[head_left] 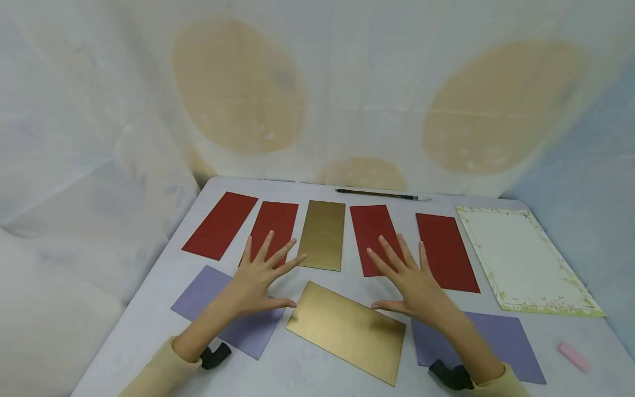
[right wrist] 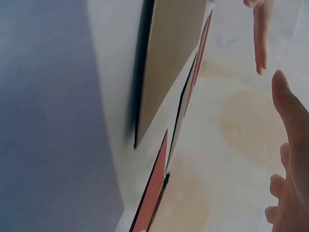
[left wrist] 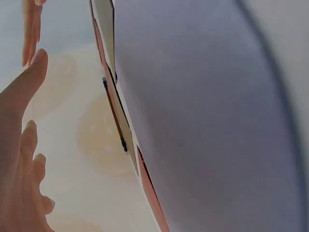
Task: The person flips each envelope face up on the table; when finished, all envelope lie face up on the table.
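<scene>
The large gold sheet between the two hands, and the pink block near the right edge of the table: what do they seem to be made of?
The large gold sheet looks like thin metallic-coated card or paper: it lies flat with sharp edges and a soft satin sheen. The pink block seems to be rubber, perhaps an eraser: small, matte, with rounded corners. It is too small to be sure.

Red envelopes (head_left: 220, 225), gold sheet (head_left: 347, 330), lilac paper (head_left: 228, 309), floral-bordered cream sheet (head_left: 526, 259).

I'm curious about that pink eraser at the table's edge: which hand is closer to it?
The right hand. It hovers open over the red cards, with the pink eraser well off to its right and nearer the person. The left hand is farther away, across the large gold sheet.
</scene>
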`<state>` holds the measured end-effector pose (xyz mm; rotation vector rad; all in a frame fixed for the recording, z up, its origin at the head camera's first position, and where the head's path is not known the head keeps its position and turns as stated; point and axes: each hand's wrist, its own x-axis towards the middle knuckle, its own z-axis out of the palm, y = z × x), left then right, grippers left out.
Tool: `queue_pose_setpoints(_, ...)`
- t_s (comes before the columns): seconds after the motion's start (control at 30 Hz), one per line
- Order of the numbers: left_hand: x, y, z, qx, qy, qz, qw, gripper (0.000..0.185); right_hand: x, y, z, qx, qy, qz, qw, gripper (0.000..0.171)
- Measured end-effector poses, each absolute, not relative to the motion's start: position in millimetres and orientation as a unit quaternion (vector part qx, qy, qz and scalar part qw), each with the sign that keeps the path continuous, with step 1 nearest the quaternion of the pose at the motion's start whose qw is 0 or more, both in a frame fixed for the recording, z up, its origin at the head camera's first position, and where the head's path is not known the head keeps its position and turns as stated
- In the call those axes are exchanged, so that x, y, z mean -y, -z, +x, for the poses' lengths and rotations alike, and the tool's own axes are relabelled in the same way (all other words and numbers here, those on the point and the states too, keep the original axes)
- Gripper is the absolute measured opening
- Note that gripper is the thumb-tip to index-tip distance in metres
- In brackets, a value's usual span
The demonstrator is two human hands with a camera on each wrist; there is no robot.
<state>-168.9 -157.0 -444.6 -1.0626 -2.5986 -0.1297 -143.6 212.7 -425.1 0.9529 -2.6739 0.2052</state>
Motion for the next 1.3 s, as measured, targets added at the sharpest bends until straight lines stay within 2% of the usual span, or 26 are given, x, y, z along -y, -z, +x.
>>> queue_pose_setpoints(0.23, 184.3, 448.7, -155.9, 0.929, 0.043, -0.334, 0.152, 0.099, -181.0, 429.6, -147.4, 0.920, -0.077, 0.364, 0.121, 0.105)
queue_pose_setpoints(0.77, 257.0, 438.5, -117.1, 0.951, 0.006, -0.269, 0.151, 0.097, -111.3, 426.9, -150.9, 0.880, -0.058, 0.458, 0.109, 0.103)
queue_pose_setpoints(0.9, 274.8, 435.6, -108.1, 0.951, 0.000, -0.267, 0.152, 0.094, -93.2, 416.7, -150.1, 0.870, -0.053, 0.481, 0.089, 0.103)
queue_pose_setpoints(1.03, 291.2, 437.3, -101.5, 0.949, -0.006, -0.276, 0.151, 0.092, -73.2, 409.0, -149.7, 0.857, -0.010, 0.506, 0.093, 0.103)
queue_pose_setpoints(1.3, 322.5, 441.4, -100.7, 0.942, -0.025, -0.299, 0.149, 0.093, -32.6, 410.6, -143.1, 0.831, 0.051, 0.549, 0.077, 0.103)
